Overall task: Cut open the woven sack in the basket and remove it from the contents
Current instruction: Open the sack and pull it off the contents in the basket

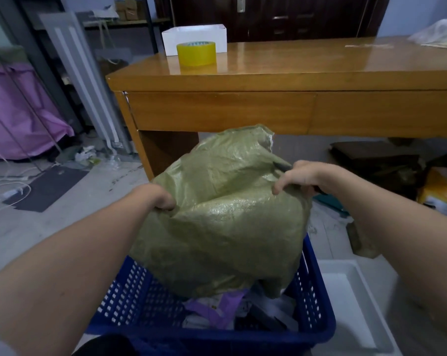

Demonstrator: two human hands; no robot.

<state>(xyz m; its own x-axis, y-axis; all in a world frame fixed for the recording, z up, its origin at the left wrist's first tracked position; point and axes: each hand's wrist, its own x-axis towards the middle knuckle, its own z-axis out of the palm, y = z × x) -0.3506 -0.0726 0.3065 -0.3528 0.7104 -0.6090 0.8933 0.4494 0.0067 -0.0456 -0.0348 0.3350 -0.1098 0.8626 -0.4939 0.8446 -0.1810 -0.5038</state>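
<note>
Inside basket: sack, packets.

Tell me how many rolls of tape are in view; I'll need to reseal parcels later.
1. A yellow tape roll stands on the wooden desk, just in front of the white box. More could be hidden in the cluttered background shelves.

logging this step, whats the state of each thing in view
green woven sack: lifted, bottom open over basket
blue basket: holds loose packets
left hand: gripping sack
right hand: gripping sack, also holds dark tool
yellow tape roll: flat on desk
white box: closed
</note>
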